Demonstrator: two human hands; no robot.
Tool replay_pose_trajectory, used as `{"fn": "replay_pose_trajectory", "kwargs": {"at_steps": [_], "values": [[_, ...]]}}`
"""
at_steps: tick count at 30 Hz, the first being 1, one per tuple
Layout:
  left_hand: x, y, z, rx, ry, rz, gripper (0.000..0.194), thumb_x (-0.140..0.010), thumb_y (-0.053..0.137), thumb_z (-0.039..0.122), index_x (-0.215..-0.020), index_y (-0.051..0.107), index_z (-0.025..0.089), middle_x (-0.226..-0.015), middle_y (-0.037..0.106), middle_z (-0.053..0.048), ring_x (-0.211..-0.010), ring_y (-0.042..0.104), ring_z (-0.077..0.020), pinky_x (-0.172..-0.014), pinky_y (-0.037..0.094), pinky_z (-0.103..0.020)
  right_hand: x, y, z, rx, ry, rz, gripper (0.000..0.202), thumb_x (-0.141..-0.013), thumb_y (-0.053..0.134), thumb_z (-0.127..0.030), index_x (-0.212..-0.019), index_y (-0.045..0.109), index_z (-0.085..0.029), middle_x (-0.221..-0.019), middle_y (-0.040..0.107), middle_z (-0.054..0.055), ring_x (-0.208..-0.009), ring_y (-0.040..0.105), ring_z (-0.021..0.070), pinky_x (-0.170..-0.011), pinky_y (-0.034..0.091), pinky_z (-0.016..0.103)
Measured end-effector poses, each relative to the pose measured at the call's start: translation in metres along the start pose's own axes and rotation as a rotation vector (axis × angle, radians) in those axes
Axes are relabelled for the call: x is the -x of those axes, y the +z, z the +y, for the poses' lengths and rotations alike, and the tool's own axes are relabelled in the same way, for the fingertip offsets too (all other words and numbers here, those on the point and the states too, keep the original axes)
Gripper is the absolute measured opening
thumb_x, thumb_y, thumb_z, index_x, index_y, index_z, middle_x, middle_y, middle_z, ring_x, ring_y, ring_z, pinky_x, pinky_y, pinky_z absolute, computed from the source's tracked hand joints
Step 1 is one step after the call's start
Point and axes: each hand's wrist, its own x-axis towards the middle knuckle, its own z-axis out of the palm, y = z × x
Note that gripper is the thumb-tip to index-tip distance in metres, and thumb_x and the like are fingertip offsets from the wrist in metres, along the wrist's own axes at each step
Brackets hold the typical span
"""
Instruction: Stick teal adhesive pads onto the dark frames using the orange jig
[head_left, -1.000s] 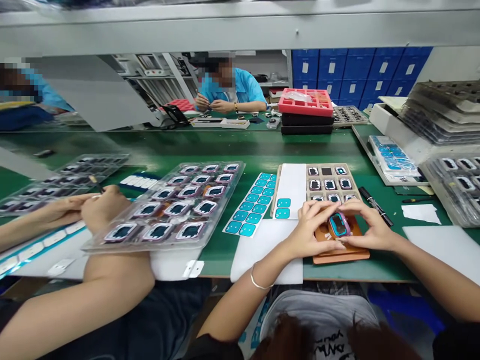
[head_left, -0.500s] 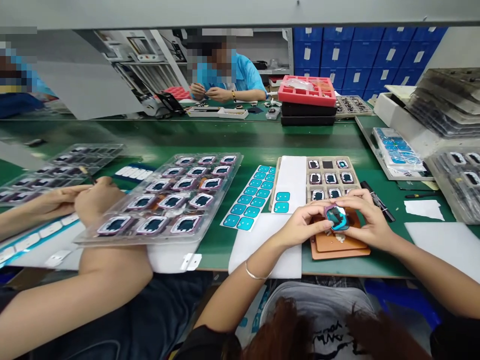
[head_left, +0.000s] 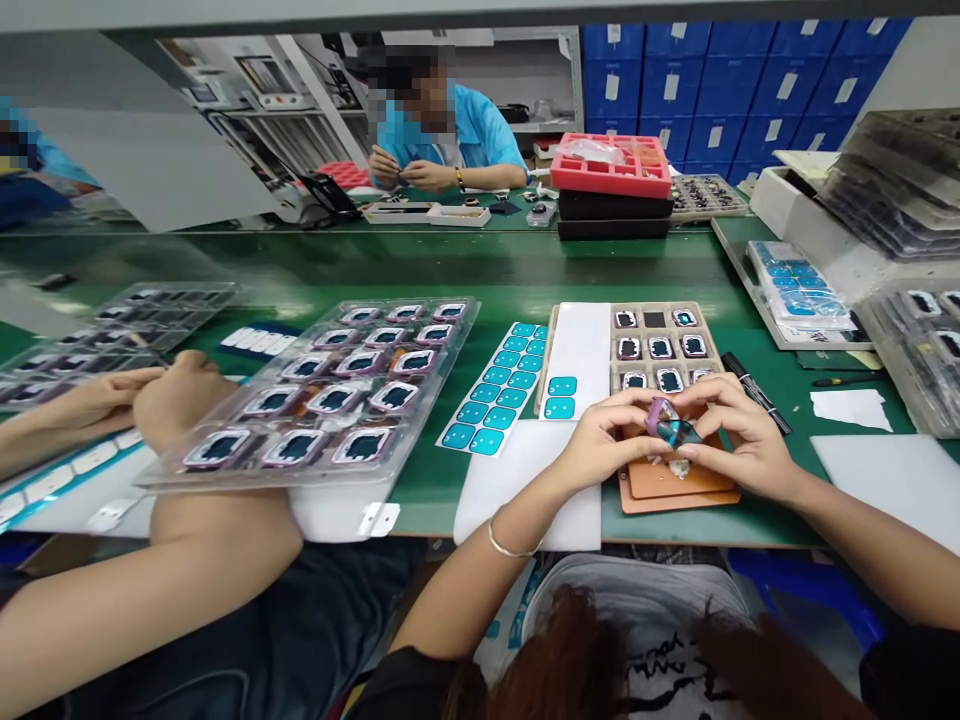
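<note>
My left hand and my right hand together hold a small purple-framed watch case with a dark screen, tilted on edge just above an orange-brown jig block. Fingertips of both hands pinch its sides. Behind my hands lies a tan tray with several similar cases in its pockets. A white sheet with two teal stickers lies to the left of the tray, beside a strip of several teal stickers.
A co-worker's arms rest at my left under a clear blister tray of purple cases. A black pen lies right of the tan tray. Stacked trays stand at right; another person works across the green conveyor belt.
The watch case has been lifted off the orange jig and turned from lying face-up to tilted on edge between my fingers. The view has shifted slightly downward.
</note>
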Motion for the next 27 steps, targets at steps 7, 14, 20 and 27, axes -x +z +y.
{"fn": "replay_pose_trajectory", "kwargs": {"at_steps": [7,14,20,27], "values": [[0.002,-0.004,-0.005,-0.107,-0.039,0.110,0.030,-0.076,0.080,0.046,-0.071,0.073,0.017,-0.116,0.071,-0.013,-0.111,0.064,-0.0256,-0.104,0.044,-0.045,0.001,-0.013,-0.003,-0.085,0.061,0.151,0.016,-0.087,0.070,-0.028,-0.074,0.062,-0.024,-0.089,0.069,0.005,-0.088,0.061,0.0225,-0.081,0.050,0.043],[-0.006,-0.010,0.000,0.106,-0.072,0.079,0.034,-0.071,0.083,0.050,-0.074,0.075,0.017,-0.115,0.071,-0.013,-0.114,0.064,-0.0268,-0.107,0.042,-0.045,0.015,-0.037,0.005,-0.185,0.015,0.309,0.011,-0.083,0.069,-0.021,-0.078,0.059,-0.023,-0.096,0.065,0.007,-0.083,0.065,0.0224,-0.071,0.058,0.043],[0.037,-0.028,0.023,0.501,0.012,0.296,0.043,-0.067,0.086,0.052,-0.080,0.067,0.015,-0.106,0.071,-0.011,-0.100,0.068,-0.0247,-0.095,0.049,-0.039,0.045,0.000,-0.042,-0.219,-0.333,-0.173,0.023,-0.091,0.053,-0.013,-0.109,0.062,-0.024,-0.087,0.072,0.009,-0.078,0.071,0.0234,-0.062,0.061,0.040],[0.221,-0.027,0.016,0.699,0.043,1.020,0.065,-0.048,0.097,0.038,-0.098,0.060,0.021,-0.088,0.069,-0.003,-0.084,0.069,-0.0210,-0.093,0.053,-0.042,0.085,0.135,-0.036,-0.399,-0.297,-0.503,0.020,-0.091,0.048,-0.009,-0.100,0.061,-0.021,-0.093,0.072,0.008,-0.086,0.067,0.0192,-0.075,0.058,0.037]]}}
